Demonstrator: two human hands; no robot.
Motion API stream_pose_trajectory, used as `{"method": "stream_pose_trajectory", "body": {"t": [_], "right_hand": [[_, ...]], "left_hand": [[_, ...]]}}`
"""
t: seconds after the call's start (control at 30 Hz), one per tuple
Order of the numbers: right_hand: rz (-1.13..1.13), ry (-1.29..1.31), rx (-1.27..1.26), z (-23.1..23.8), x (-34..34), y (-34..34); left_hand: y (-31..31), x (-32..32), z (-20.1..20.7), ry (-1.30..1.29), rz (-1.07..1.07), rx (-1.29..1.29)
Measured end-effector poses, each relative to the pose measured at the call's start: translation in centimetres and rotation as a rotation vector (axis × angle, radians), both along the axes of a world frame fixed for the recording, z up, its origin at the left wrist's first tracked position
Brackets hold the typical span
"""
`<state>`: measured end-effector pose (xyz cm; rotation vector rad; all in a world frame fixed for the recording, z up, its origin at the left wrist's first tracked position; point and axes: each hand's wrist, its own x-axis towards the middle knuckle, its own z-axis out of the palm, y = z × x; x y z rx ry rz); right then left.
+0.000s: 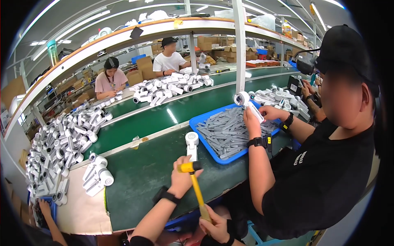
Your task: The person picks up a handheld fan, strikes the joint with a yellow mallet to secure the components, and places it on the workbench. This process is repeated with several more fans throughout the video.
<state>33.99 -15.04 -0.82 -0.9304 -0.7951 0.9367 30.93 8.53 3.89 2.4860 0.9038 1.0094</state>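
In front of me on the green bench, a white handheld fan (192,140) lies with its round, vented head pointing away. My left hand (183,180) is closed round its near end, which the fingers mostly hide. My right hand (216,225) grips the lower handle of a mallet (198,192) with a yellow shaft. The mallet's yellow and black head is over my left hand in this view; whether it touches anything I cannot tell. To the left, a few more white fans (97,174) rest in a small group beside a beige sheet (84,209).
A blue tray (223,161) of grey strip-shaped parts stands right of the fan. Beside it a co-worker (316,164) in black holds another fan. Heaped fans (61,147) cover the left end. Across the green conveyor (135,123), two people sit near more piles. A white post (239,49) rises behind the tray.
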Motion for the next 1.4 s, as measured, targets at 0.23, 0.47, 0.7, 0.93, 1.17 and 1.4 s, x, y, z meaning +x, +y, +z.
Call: {"method": "stream_pose_trajectory", "body": {"t": [0.23, 0.47, 0.7, 0.93, 1.17, 1.4], "right_hand": [[-0.162, -0.116, 0.025, -0.3, 2.0, -3.7], [-0.072, -0.238, -0.143, 0.4, 4.5, -6.5], [-0.030, -0.758, -0.163, 3.6, 6.3, -3.6], [-0.157, -0.928, 0.048, 6.9, 4.9, -1.8], [-0.052, -1.001, -0.140, 8.1, 4.4, -1.7], [0.011, -1.083, -0.181, 6.9, 4.6, -0.9]], "left_hand": [[2.7, 2.2, -2.8, 0.046, 0.140, -0.015], [0.0, -7.1, 1.5, 0.007, -0.051, -0.424], [-2.5, -10.4, 0.7, -0.014, 0.018, -0.107], [-2.1, -10.3, -0.6, -0.065, 0.066, -0.109], [-1.8, -10.7, -0.9, -0.124, 0.050, -0.103], [-2.2, -11.0, -0.5, -0.100, 0.088, -0.167]]}}
